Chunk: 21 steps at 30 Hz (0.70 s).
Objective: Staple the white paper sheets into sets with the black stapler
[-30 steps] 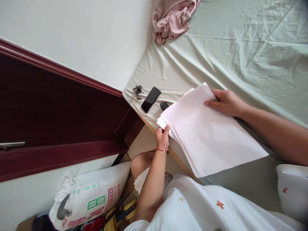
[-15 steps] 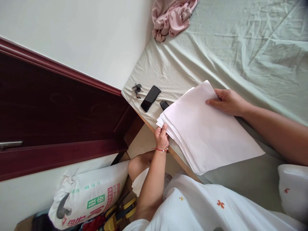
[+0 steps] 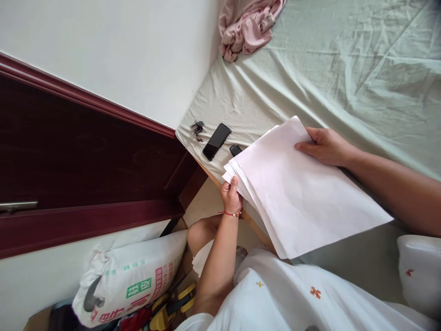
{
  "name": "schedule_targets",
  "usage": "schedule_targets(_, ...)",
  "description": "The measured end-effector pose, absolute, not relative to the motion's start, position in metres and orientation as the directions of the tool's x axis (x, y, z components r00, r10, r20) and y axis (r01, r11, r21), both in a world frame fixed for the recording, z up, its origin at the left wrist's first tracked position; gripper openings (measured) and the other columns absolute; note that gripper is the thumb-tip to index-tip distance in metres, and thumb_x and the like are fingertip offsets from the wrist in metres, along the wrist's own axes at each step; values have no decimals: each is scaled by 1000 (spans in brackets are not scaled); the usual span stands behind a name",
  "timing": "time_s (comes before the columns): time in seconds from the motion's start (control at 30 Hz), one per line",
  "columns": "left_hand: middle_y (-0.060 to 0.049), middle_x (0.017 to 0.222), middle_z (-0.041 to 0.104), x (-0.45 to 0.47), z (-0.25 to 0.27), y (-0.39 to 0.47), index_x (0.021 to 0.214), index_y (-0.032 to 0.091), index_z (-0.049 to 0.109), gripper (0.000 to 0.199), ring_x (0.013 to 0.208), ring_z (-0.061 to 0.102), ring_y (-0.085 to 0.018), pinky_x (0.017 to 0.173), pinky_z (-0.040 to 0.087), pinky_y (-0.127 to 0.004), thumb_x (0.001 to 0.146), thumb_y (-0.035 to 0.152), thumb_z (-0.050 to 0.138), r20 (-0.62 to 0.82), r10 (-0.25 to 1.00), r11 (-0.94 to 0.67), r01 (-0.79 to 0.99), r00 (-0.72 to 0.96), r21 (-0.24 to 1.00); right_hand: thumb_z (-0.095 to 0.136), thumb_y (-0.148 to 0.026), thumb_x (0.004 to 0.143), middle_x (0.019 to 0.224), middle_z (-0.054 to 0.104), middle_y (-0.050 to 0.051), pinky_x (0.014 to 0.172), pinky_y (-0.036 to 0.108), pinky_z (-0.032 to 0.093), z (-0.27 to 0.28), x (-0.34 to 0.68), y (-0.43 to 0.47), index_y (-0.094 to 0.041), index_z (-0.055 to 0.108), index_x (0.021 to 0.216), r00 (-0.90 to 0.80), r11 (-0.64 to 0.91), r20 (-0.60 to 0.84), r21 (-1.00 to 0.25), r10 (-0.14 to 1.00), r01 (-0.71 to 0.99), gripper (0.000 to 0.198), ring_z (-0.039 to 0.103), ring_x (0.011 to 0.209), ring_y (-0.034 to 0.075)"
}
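Several loose white sheets of paper (image 3: 303,193) lie fanned one over another between my two hands, above the edge of the bed. My left hand (image 3: 231,195), with a red beaded bracelet at the wrist, pinches the sheets at their left corner, thumb on top. At the far right edge, my right hand (image 3: 325,145) grips the paper with its thumb over the top sheet and its other fingers hidden underneath. Just beyond the paper are a black phone (image 3: 217,141) and a small black object (image 3: 235,150), partly covered by the sheets.
Keys (image 3: 197,128) lie near the corner of the green bed sheet (image 3: 327,59), with crumpled pink cloth (image 3: 246,32) farther back. A dark red door (image 3: 86,142) stands at left. Below it a printed white sack (image 3: 138,276) rests beside yellow-and-dark items (image 3: 172,308).
The top sheet's lower part has swung toward me and to the right, and the sheets' left corners fan out more. Both hands keep their hold. The view has shifted slightly.
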<state>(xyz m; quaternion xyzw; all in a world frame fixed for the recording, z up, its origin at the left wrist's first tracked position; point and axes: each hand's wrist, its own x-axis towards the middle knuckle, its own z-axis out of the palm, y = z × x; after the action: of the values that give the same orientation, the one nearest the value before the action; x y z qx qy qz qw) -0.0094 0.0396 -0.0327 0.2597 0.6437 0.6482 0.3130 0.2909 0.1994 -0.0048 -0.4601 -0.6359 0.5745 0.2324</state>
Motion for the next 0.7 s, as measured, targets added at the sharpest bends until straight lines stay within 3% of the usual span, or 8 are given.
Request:
schedule_targets(0.27,0,85,80,-9,-31,42,83,20,84,50,83,73,-14,83,58,-25,61,62,103,-81,743,-16,-138,-665,990,77,-38,89,97,85,8,72,35,59,-6,290,201,-22,76,99,-483,-66,-213,-950,849,304,19,77,86,28)
schedule_targets(0.53,-4,96,85,-9,-32,41,92,20,88,52,90,76,-18,89,60,-29,61,60,103,-104,751,31,-122,-652,992,73,-32,93,101,86,9,76,33,58,-3,291,199,-21,77,104,-474,-80,-233,-944,849,321,17,78,88,26)
schedule_targets(0.7,-1,85,82,-10,-34,40,86,19,85,51,82,75,-15,83,59,-26,65,64,100,-105,737,10,-146,-668,989,73,-37,92,103,86,8,78,36,60,-5,291,200,-22,77,107,-477,-49,-219,-938,851,344,22,78,90,28)
